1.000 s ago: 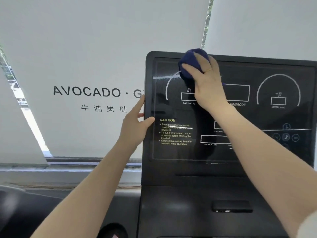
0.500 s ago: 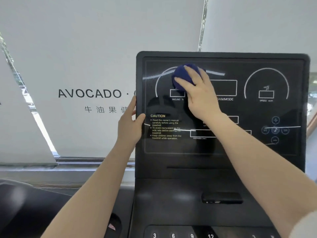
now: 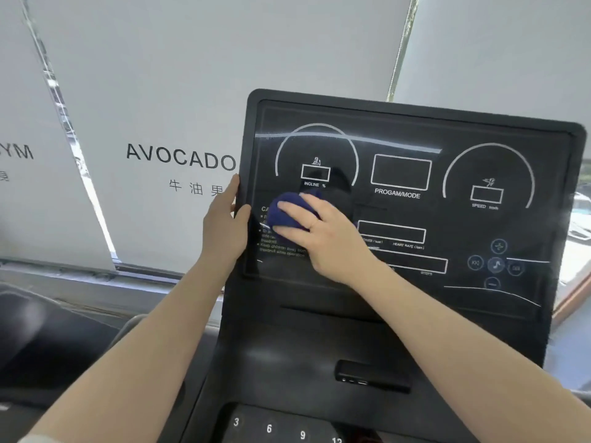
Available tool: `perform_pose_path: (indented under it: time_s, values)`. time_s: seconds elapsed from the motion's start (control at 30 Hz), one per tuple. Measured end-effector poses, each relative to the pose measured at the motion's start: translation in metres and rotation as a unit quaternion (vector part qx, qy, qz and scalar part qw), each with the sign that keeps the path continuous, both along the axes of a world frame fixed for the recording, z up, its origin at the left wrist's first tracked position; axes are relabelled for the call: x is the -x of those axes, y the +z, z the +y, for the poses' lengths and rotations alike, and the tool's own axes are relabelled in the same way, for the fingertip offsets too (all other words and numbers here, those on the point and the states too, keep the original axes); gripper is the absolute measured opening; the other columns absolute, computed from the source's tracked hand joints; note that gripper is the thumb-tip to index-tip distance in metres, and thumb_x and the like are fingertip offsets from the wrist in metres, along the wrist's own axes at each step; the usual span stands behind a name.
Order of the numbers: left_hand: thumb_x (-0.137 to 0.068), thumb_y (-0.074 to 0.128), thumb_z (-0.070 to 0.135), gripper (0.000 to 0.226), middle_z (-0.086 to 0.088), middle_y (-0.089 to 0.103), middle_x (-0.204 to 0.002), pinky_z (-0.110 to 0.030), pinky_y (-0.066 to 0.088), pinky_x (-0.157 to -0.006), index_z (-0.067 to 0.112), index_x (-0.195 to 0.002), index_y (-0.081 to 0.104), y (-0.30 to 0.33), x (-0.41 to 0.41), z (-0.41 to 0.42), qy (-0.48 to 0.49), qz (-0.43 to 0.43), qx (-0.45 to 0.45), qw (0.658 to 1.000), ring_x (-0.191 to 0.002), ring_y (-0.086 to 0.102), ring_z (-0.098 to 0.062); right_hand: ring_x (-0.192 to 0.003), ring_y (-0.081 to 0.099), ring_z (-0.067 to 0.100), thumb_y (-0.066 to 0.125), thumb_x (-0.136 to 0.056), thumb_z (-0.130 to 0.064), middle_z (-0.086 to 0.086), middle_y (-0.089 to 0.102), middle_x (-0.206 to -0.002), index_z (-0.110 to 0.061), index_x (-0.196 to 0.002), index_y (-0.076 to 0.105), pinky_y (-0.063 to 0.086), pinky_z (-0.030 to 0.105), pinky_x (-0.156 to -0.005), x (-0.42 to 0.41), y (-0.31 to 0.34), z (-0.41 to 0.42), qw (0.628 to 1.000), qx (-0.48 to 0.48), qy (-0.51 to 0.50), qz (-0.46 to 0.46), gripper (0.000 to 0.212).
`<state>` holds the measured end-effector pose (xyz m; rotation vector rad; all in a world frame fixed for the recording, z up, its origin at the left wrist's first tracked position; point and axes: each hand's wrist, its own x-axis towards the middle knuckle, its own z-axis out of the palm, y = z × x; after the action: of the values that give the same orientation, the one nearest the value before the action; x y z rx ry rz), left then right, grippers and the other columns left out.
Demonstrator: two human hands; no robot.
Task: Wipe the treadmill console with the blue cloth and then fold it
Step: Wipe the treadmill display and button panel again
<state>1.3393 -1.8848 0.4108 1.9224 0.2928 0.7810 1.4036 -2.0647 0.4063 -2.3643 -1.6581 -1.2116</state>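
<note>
- blue cloth [image 3: 284,215]: bunched, on console [image 3: 415,129] left side over caution text
- right hand [image 3: 323,235] pressing on it, fingers curled over wad
- left hand [image 3: 224,225] gripping console's left edge
- likely soft, light; should fold from its corners

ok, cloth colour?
Dark navy blue cloth, plain, bunched under the right hand; head view.

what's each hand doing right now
Left hand: grips the console's left edge.
Right hand: presses the bunched blue cloth against the console, fingers curled over it.
</note>
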Motion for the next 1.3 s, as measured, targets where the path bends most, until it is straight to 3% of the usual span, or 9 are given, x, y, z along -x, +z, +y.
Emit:
perform_pose_path:
  time_s: [0.27,0.43,0.57,0.63,0.77,0.9,1.03,1.13,1.3]
  values:
    - [-0.095,0.043,0.012,0.053,0.004,0.049,-0.138,-0.041,0.043,-0.102,0.031,-0.143,0.034,0.007,0.003,0.003,0.007,0.021,-0.014,1.0,-0.116,0.052,-0.017,-0.115,0.049,0.05,0.07,-0.066,0.004,0.015,0.054,-0.133,-0.014,-0.116,0.066,0.043,0.054,-0.093,-0.043,0.076,0.041,0.979,-0.19,-0.074,-0.027,0.053]
    - [-0.094,0.045,0.01,0.053,0.006,0.049,-0.137,-0.041,0.043,-0.101,0.031,-0.141,0.035,0.008,0.004,0.002,0.007,0.017,0.008,1.0,-0.113,0.053,-0.015,-0.119,0.044,0.048,0.052,-0.07,0.0,0.017,0.053,-0.134,-0.013,-0.117,0.065,0.04,0.054,-0.093,-0.031,0.069,0.062,0.951,-0.284,-0.119,-0.022,0.051]
    - [-0.091,0.047,0.006,0.055,0.004,0.052,-0.135,-0.042,0.045,-0.099,0.028,-0.141,0.038,0.008,0.003,0.004,-0.004,0.006,0.009,1.0,-0.112,0.056,-0.017,-0.122,0.042,0.043,0.063,-0.074,-0.013,0.012,0.05,-0.138,-0.018,-0.12,0.064,0.033,0.051,-0.099,-0.013,0.033,0.07,0.98,-0.171,-0.09,-0.049,0.046]
    - [-0.091,0.047,0.006,0.055,0.003,0.052,-0.135,-0.042,0.045,-0.098,0.027,-0.142,0.038,0.009,0.004,0.004,-0.01,0.005,-0.003,1.0,-0.111,0.056,-0.017,-0.125,0.042,0.04,0.057,-0.082,-0.026,0.009,0.048,-0.14,-0.021,-0.124,0.061,0.028,0.051,-0.105,-0.013,0.03,0.062,0.99,-0.108,-0.067,-0.057,0.042]
    - [-0.093,0.045,0.008,0.056,0.001,0.047,-0.137,-0.031,0.041,-0.099,0.026,-0.144,0.031,0.01,0.005,0.006,-0.013,0.019,-0.046,0.999,-0.113,0.053,-0.018,-0.119,0.049,0.038,0.045,-0.088,-0.034,0.008,0.051,-0.138,-0.023,-0.121,0.063,0.026,0.052,-0.108,-0.028,0.054,0.043,0.983,-0.129,-0.108,-0.078,0.04]
    - [-0.093,0.043,0.01,0.058,-0.001,0.043,-0.14,-0.032,0.036,-0.102,0.024,-0.147,0.024,0.007,0.004,0.007,-0.009,0.042,-0.106,0.993,-0.12,0.048,-0.02,-0.114,0.047,0.042,0.048,-0.09,-0.027,0.014,0.049,-0.138,-0.018,-0.124,0.061,0.035,0.052,-0.102,-0.047,0.065,0.003,0.945,-0.264,-0.178,-0.077,0.037]
    - [-0.09,0.044,0.013,0.06,-0.004,0.037,-0.145,-0.045,0.03,-0.11,0.019,-0.147,0.023,-0.001,0.004,0.0,-0.02,0.039,-0.12,0.992,-0.132,0.035,-0.025,-0.116,0.047,0.047,0.048,-0.092,-0.024,0.018,0.047,-0.139,-0.016,-0.127,0.059,0.041,0.052,-0.097,-0.051,0.066,-0.026,0.861,-0.419,-0.286,-0.031,0.037]
    - [-0.09,0.047,0.014,0.067,-0.003,0.027,-0.152,-0.039,0.022,-0.114,0.015,-0.148,0.014,-0.002,0.007,-0.008,-0.011,0.049,-0.117,0.992,-0.138,0.024,-0.025,-0.122,0.04,0.048,0.047,-0.092,-0.022,0.018,0.042,-0.142,-0.015,-0.128,0.058,0.038,0.054,-0.1,-0.043,0.068,-0.005,0.818,-0.486,-0.306,0.026,0.038]
    - [-0.086,0.055,0.018,0.073,-0.008,0.03,-0.149,-0.042,0.027,-0.11,0.01,-0.147,0.015,0.002,0.007,-0.011,-0.001,0.054,-0.133,0.99,-0.134,0.028,-0.03,-0.121,0.041,0.045,0.05,-0.089,-0.021,0.015,0.046,-0.141,-0.016,-0.125,0.061,0.034,0.05,-0.102,-0.025,0.041,0.026,0.927,-0.32,-0.195,-0.033,0.038]
